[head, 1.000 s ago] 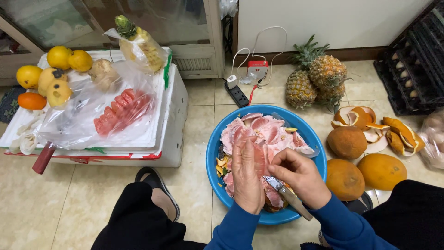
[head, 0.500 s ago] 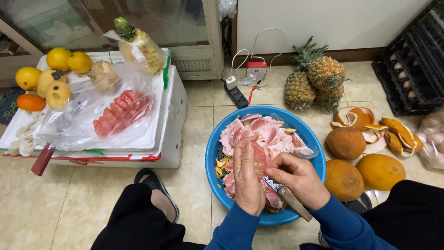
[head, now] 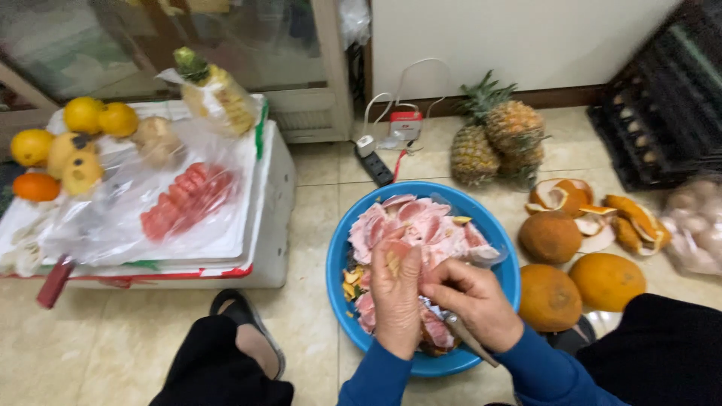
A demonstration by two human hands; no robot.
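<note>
Blue basin (head: 342,263) under two hands, two pineapples (head: 496,143), three pomelos (head: 579,267) alongside

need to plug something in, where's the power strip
In the head view the black power strip lies on the tiled floor at upper centre, just beyond the blue basin, between the white foam box and the two pineapples.
</note>
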